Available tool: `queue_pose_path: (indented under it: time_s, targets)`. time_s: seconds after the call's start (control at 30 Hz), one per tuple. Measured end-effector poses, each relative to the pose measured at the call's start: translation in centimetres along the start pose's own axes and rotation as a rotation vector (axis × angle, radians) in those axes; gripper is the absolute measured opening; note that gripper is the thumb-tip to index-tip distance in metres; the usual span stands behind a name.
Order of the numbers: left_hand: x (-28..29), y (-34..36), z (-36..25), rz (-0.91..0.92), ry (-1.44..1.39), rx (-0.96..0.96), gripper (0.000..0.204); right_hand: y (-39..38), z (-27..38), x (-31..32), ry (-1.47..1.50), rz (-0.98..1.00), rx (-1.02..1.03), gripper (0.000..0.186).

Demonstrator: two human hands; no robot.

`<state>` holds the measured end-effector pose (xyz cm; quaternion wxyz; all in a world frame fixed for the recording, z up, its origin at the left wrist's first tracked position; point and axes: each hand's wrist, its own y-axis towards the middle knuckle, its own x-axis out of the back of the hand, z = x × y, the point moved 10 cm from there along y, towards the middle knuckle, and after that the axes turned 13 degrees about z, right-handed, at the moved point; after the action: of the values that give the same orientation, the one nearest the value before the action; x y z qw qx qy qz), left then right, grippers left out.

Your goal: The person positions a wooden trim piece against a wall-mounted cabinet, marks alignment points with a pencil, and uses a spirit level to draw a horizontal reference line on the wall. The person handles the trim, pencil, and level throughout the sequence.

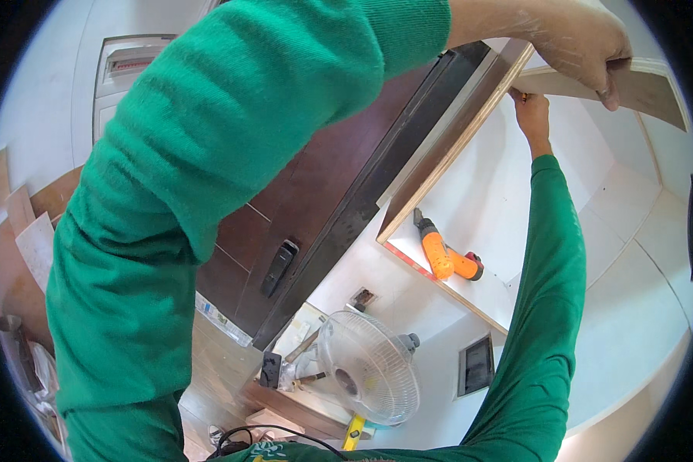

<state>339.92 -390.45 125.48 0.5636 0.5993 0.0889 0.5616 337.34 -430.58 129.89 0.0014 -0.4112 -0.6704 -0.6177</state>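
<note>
My left hand (585, 54) reaches across the top of the view, its fingers curled over a pale plywood board (647, 92) at the upper edge of an open white-lined wooden box (462, 138). Below it, my right hand (533, 117) is raised inside the box against the underside of that board, fingers closed around a small item that I cannot make out. An orange cordless power tool (458, 262) lies on the lower ledge of the box, left of my right forearm.
A dark brown door (246, 239) with a black handle (279, 266) stands behind my left arm. Below are a clear fan (366, 366), a yellow level (353, 433), a cable and small tools on a ledge (327, 396). Loose boards (27, 223) lean at the far left.
</note>
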Motion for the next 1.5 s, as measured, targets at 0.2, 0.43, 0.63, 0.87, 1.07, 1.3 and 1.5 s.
queue_pose_path:
  time_s: [0.2, 0.43, 0.63, 0.87, 1.07, 1.3, 1.5]
  targets:
    - [0.3, -0.6, 1.1, 0.010, -0.022, -0.025, 0.032, 0.3, 1.2, -0.3, -0.004, 0.000, -0.011, 0.033]
    - [-2.4, 4.4, 3.7, 0.011, 0.180, -0.037, 0.039, 0.6, 1.1, -0.8, -0.023, 0.013, -0.049, 0.029]
    - [-3.1, 5.7, 4.2, 0.070, 0.134, -0.091, 0.040, 0.6, 0.0, -0.9, -0.021, 0.024, -0.024, 0.027]
    - [-2.3, 3.5, 3.3, 0.009, 0.126, -0.171, 0.036, -0.2, 0.6, -0.2, 0.067, 0.019, 0.074, 0.027]
    - [-1.9, 4.3, 3.4, -0.009, 0.123, -0.236, 0.035, -0.7, 1.4, 0.2, 0.118, -0.046, 0.061, 0.025]
    - [-2.1, 4.2, 3.4, -0.022, 0.098, -0.355, 0.031, 0.2, 1.2, -0.5, 0.035, -0.035, 0.071, 0.031]
    - [-2.1, 3.8, 3.9, -0.052, 0.041, -0.322, 0.031, -0.2, 1.5, -0.6, 0.066, -0.088, 0.186, 0.035]
